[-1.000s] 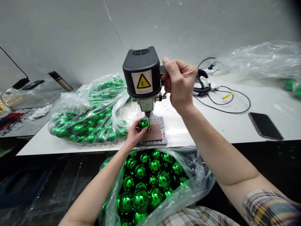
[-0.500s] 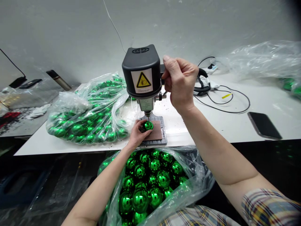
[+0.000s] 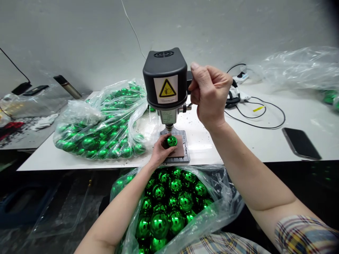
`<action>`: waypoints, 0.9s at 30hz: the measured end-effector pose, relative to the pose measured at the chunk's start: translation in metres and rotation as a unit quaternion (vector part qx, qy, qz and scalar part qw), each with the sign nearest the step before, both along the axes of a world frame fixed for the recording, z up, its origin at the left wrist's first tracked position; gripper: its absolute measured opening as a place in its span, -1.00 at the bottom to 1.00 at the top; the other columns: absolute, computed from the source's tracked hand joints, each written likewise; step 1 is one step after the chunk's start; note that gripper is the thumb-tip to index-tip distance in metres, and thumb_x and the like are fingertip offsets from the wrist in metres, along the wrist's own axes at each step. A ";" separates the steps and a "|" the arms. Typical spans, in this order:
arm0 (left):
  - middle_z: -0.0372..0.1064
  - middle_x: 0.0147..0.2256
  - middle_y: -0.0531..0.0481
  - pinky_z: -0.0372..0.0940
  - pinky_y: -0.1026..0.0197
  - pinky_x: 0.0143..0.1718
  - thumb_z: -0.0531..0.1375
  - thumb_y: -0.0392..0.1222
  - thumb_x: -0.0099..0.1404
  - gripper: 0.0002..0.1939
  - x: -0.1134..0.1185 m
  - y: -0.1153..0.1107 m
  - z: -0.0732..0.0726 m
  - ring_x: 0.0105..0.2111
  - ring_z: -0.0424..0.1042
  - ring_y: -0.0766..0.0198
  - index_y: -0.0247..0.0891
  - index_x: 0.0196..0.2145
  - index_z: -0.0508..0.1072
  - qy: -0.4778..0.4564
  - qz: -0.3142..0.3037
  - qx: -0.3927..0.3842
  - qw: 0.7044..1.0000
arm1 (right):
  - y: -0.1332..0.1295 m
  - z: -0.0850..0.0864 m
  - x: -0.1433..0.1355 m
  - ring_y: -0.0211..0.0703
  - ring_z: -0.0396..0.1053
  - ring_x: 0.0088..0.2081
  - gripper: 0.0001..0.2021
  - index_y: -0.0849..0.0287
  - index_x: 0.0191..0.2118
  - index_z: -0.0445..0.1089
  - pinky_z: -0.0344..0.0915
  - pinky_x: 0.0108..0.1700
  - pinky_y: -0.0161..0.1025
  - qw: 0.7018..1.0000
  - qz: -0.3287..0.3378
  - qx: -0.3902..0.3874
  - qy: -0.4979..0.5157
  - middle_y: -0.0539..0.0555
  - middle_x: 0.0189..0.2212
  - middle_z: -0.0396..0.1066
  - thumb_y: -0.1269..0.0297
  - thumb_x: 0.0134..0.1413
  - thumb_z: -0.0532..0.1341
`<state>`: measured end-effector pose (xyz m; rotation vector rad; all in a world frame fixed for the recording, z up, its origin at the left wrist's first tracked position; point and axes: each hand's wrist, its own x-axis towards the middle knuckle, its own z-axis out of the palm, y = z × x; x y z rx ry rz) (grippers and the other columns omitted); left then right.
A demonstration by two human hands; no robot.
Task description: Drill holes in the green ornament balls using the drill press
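Note:
A shiny green bauble (image 3: 172, 141) is pinched between the thumb and fingers of my left hand (image 3: 160, 149). It sits on a brown pad (image 3: 180, 149) on the grey base of a small drill press (image 3: 164, 79). The thin bit reaches down to the bauble's top; whether it has entered cannot be made out. My right hand (image 3: 210, 93) is raised to the right of the black motor housing, closed around the end of the feed lever (image 3: 189, 106), whose grip is mostly hidden by the fingers.
An open plastic bag of green baubles (image 3: 159, 224) lies below the table edge before me. Another clear bag of baubles (image 3: 100, 137) rests left of the press. A phone (image 3: 301, 143), black cables (image 3: 265, 125) and plastic wrap (image 3: 299, 67) are to the right.
The view has shifted a little, so the press and hands appear slightly further right. Both hands keep their holds, and the bauble stays under the bit.

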<state>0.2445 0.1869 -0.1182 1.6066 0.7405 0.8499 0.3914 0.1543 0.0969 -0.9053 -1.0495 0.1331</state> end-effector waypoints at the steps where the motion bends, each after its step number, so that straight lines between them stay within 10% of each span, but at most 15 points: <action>1: 0.41 0.07 -0.17 0.30 0.02 0.16 0.43 -0.13 0.07 -0.35 -0.001 0.000 -0.002 0.07 0.41 0.09 -0.26 0.10 0.39 -0.006 0.001 0.001 1.000 | 0.000 -0.001 0.000 -0.39 0.01 -0.65 -0.51 0.13 -0.67 0.22 0.04 -0.55 -0.30 1.000 -0.002 0.011 -0.003 -0.11 -0.73 0.05 0.02 0.20 0.26; 16: 0.46 -0.11 -0.11 0.35 0.03 0.04 0.44 -0.14 0.05 -0.43 -0.001 -0.007 -0.005 -0.07 0.46 0.13 -0.27 -0.04 0.33 -0.022 0.036 -0.010 0.999 | -0.019 -0.030 -0.010 -0.41 0.04 -0.70 -0.50 0.14 -0.67 0.17 0.02 -0.65 -0.29 0.993 -0.074 0.059 -0.071 -0.11 -0.75 0.12 0.09 0.24 0.24; 27: 0.46 -0.12 -0.11 0.35 0.03 0.03 0.45 -0.12 0.04 -0.43 -0.002 -0.006 -0.007 -0.07 0.46 0.12 -0.27 -0.04 0.35 -0.018 0.039 0.008 0.999 | -0.031 -0.066 -0.005 -0.44 0.06 -0.72 -0.52 0.19 -0.71 0.00 -0.09 -0.65 -0.32 0.968 -0.027 0.161 -0.190 -0.13 -0.78 0.02 0.52 0.15 0.20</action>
